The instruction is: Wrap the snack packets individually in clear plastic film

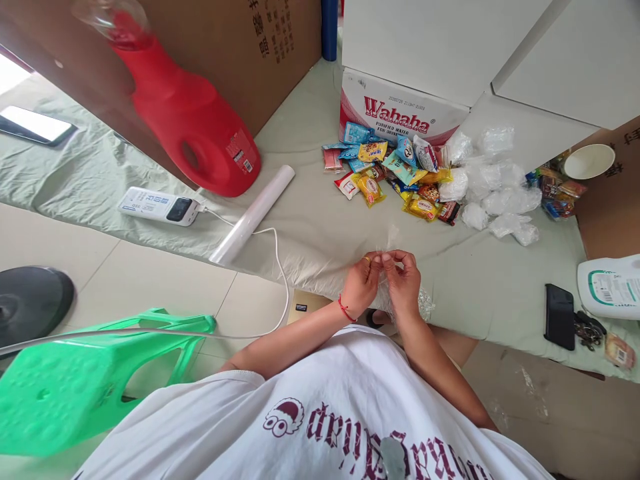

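My left hand (pixel 364 283), with a red string at the wrist and a ring, is closed in a pinch at the bed's front edge. Against it, fingertips touching, my right hand (pixel 404 283) pinches too. Both grip a thin clear plastic bag (pixel 426 304); part of it sticks up past the fingertips and the rest bunches below the hands. What the bag holds, if anything, is hidden. Beyond my hands lies a pile of small wrapped snacks (pixel 395 167). Several crumpled clear plastic bundles (pixel 493 187) are heaped to its right.
On the left are a red jug (pixel 195 127), a plastic roll (pixel 253 215), a power bank (pixel 159 207) with a trailing cable, and a green stool (pixel 65 393). A Wahaba box (pixel 400 110) stands behind. At right are a black phone (pixel 559 317), keys (pixel 590 330) and a white bottle (pixel 613 287).
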The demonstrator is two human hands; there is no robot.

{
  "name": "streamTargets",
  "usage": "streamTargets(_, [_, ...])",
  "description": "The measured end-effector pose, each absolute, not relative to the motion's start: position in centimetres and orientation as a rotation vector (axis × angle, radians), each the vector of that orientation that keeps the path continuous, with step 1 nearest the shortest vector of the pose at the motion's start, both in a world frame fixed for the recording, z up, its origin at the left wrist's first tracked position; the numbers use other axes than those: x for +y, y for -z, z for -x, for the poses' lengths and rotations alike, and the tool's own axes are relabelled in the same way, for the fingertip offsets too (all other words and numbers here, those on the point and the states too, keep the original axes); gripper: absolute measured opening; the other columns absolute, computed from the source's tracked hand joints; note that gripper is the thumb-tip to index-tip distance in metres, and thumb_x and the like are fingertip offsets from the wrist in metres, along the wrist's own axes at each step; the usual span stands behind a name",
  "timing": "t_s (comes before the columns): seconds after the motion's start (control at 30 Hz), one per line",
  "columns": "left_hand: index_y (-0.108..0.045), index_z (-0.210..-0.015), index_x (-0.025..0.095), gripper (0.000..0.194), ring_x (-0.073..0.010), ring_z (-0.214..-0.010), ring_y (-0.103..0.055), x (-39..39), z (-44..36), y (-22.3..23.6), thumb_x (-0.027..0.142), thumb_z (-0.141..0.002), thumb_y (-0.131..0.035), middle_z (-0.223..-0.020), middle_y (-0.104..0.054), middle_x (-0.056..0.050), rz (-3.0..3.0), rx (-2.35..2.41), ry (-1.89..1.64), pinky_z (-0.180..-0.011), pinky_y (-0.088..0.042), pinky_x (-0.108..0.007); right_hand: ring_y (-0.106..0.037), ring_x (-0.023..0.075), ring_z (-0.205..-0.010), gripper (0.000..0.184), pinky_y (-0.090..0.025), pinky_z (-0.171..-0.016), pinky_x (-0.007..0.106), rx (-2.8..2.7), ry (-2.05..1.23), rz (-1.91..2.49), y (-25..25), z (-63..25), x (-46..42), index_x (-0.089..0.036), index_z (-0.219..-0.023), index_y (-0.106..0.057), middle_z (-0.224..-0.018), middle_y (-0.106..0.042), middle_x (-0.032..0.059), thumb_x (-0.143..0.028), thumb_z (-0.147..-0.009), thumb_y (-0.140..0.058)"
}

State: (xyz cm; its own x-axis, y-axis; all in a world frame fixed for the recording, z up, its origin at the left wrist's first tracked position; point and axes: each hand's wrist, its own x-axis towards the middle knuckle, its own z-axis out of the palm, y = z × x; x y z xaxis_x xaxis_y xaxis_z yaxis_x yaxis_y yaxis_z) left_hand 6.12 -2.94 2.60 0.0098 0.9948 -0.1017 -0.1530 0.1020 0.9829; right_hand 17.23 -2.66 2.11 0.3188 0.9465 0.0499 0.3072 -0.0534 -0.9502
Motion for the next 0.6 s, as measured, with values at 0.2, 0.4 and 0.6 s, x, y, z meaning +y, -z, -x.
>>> streamTargets(0.2, [-0.071,-0.111,0.019,0.038,-0.0286,-0.107,-0.075,-2.9,-6.0,-1.8,0.050,-0.104,-0.052,-0.105,-0.079,-0.013,-1.086,1.177,-1.195,-0.097,-0.058,-0.043,-0.061,0.0170,-0.084,0.029,-0.050,-0.080,0.031,-1.003,-0.832,1.555,-1.8,-17.5,-2.2,-0.021,-0.088,-0.066,-0.088,-0.067,0.0014,-0.049,-0.089,-0.068])
streamTargets(0.4, [-0.075,-0.099,0.023,0.022,-0.0304,-0.118,-0.072,-3.0,-5.8,-2.2,0.042,-0.099,-0.064,-0.122,-0.076,-0.011,-1.153,1.168,-1.218,-0.108,-0.053,-0.043,-0.062,0.0166,-0.087,0.033,-0.050,-0.081,0.031,-1.028,-0.885,1.508,-2.6,-16.9,-2.3,-0.021,-0.093,-0.065,-0.092,-0.069,0.0013,-0.053,-0.090,-0.067])
streamTargets(0.6, [-0.069,-0.119,0.018,0.037,-0.0305,-0.119,-0.071,-3.1,-5.9,-2.0,0.046,-0.106,-0.048,-0.124,-0.076,-0.015,-1.218,1.170,-1.157,-0.105,-0.055,-0.045,-0.059,0.0146,-0.073,0.029,-0.051,-0.073,0.029,-0.905,-1.012,1.451,-2.0,-16.7,-1.7,-0.022,-0.087,-0.061,-0.080,-0.065,-0.0011,-0.049,-0.086,-0.070])
